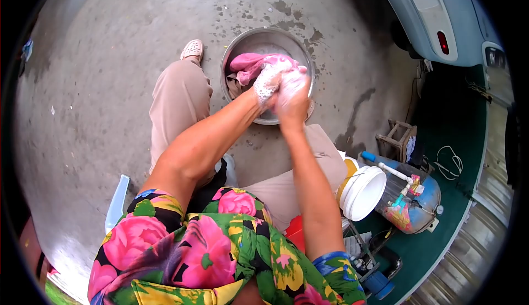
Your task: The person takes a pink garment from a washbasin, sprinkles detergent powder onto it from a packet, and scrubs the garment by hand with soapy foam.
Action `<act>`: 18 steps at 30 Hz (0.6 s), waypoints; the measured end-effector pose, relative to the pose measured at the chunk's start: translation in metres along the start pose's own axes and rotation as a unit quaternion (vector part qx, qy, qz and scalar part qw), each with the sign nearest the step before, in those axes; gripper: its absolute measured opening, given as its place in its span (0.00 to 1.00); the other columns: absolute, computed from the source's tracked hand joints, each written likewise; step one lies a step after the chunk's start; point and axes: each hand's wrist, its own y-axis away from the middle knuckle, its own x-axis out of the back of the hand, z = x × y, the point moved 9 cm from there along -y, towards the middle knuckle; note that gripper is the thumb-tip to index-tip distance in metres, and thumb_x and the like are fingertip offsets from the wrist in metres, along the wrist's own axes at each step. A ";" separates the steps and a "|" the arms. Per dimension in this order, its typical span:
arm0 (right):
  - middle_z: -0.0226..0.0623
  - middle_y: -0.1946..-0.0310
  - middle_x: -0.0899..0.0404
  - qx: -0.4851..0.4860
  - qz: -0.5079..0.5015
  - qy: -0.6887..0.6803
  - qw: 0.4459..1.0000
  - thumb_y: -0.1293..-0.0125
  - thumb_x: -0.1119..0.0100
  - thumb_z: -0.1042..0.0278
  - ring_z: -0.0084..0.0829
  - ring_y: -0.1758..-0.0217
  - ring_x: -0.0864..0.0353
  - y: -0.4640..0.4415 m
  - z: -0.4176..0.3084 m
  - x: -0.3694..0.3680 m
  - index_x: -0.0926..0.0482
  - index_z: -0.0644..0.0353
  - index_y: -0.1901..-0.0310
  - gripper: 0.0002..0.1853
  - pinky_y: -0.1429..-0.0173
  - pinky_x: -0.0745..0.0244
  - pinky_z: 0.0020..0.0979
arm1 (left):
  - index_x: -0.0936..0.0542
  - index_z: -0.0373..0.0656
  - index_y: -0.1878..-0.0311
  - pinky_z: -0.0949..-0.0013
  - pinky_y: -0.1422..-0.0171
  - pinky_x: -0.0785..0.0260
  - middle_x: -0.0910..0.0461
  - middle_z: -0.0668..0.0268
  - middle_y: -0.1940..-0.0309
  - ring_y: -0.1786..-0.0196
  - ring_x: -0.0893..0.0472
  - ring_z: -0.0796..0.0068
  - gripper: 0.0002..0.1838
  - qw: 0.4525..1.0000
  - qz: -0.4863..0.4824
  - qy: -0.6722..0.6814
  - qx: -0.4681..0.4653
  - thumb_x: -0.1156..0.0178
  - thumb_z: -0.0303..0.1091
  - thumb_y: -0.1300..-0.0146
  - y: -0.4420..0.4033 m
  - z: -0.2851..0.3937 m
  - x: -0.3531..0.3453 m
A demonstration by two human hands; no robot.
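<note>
A round metal basin (pixel 230 44) rests on the floor in front of me. Pink wet cloth (pixel 249 65) bunches up in it and rises into my hands. My left hand (pixel 268 83), white with suds, is closed on the cloth. Pressed against it, my right hand (pixel 293 92) is also closed on the cloth, foamy and blurred by motion. Beside the pink cloth, a beige cloth (pixel 233 86) lies against the basin's left wall. My fingers are partly hidden by foam and blur.
White buckets (pixel 366 194) stand at my right, near a tank with pipes (pixel 421 205). A small wooden stool (pixel 395 139) is behind them. A light-blue vehicle (pixel 441 18) is parked at the upper right. Wet patches (pixel 317 35) mark the concrete floor (pixel 110 84).
</note>
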 end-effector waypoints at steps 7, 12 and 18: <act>0.46 0.73 0.22 -0.091 0.026 0.108 0.990 0.41 0.49 0.61 0.47 0.70 0.22 -0.054 0.088 0.019 0.31 0.63 0.59 0.14 0.66 0.30 0.41 | 0.27 0.33 0.59 0.71 0.49 0.32 0.24 0.59 0.60 0.57 0.24 0.71 0.13 0.999 0.018 -0.034 0.006 0.55 0.33 0.37 0.010 -0.006 -0.019; 0.38 0.57 0.27 -0.325 -0.106 -0.626 0.701 0.38 0.51 0.65 0.31 0.56 0.25 -0.009 0.070 -0.021 0.33 0.65 0.51 0.17 0.50 0.30 0.32 | 0.38 0.30 0.46 0.57 0.32 0.50 0.37 0.50 0.44 0.40 0.36 0.59 0.22 0.988 -0.036 0.150 0.030 0.61 0.39 0.34 0.012 0.002 -0.039; 0.33 0.60 0.30 -0.156 -0.032 -0.332 0.930 0.49 0.42 0.78 0.27 0.58 0.29 0.026 0.038 0.012 0.28 0.60 0.54 0.17 0.53 0.32 0.26 | 0.28 0.41 0.62 0.58 0.49 0.31 0.24 0.59 0.66 0.60 0.24 0.64 0.17 0.992 0.043 0.115 0.026 0.48 0.48 0.40 0.007 0.010 -0.011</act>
